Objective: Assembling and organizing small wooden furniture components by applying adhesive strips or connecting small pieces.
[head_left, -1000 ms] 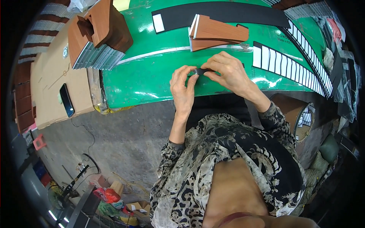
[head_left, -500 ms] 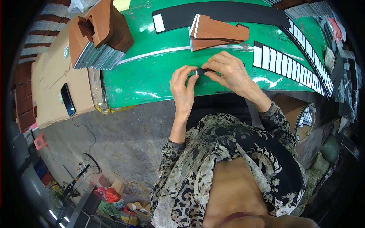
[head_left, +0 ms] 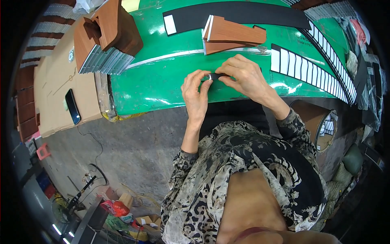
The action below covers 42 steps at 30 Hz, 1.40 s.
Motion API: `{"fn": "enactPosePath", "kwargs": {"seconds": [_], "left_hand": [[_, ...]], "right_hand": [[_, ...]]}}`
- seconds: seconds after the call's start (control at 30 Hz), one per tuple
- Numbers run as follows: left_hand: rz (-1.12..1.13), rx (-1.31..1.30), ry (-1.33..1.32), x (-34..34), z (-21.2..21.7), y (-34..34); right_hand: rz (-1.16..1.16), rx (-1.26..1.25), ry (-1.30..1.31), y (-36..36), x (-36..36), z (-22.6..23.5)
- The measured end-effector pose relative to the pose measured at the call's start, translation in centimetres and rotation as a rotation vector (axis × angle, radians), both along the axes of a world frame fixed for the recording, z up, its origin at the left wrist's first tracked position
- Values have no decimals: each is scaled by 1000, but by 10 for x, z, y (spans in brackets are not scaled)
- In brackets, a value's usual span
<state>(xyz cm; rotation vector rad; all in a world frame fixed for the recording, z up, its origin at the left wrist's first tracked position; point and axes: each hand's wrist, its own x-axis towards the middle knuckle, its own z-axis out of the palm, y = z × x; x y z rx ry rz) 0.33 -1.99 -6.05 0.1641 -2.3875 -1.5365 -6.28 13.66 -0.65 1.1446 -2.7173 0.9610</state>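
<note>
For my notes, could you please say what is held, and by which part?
A small black piece, pinched at opposite ends by left hand and right hand.

The tabletop (head_left: 158, 85) wears a smooth green covering, plastic-like and glossy, throwing back white glare. The small black piece (head_left: 215, 76) in the fingers (head_left: 229, 71) looks dark and smooth, its material too small to make out. The long black strip (head_left: 239, 15) is matt. The brown panels (head_left: 235, 31) show smooth wood grain. Matt cardboard (head_left: 53, 101) lies under a glossy, glass-faced phone (head_left: 73, 106). The grey floor (head_left: 138, 142) looks like rough, stained concrete; the patterned shirt (head_left: 203, 175) is soft cloth.
</note>
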Motion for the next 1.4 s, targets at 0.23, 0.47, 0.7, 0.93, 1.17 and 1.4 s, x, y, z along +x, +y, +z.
{"fn": "enactPosePath", "kwargs": {"seconds": [0.23,0.47,0.7,0.93,1.17,1.4], "left_hand": [[0,6,1,0,2,0],[-7,-4,3,-3,-2,0],[-33,60,-19,-2,5,-2],[-99,-17,12,-2,12,1],[69,294,-56,-6,-9,19],[80,374,-31,-16,-8,15]], "right_hand": [[13,0,21,-1,0,-1],[-21,-40,11,6,-1,-11],[-127,-264,84,29,0,-18],[-135,-57,243,12,28,-24],[-140,-254,135,16,32,-28],[-452,-218,156,61,17,-32]]}}
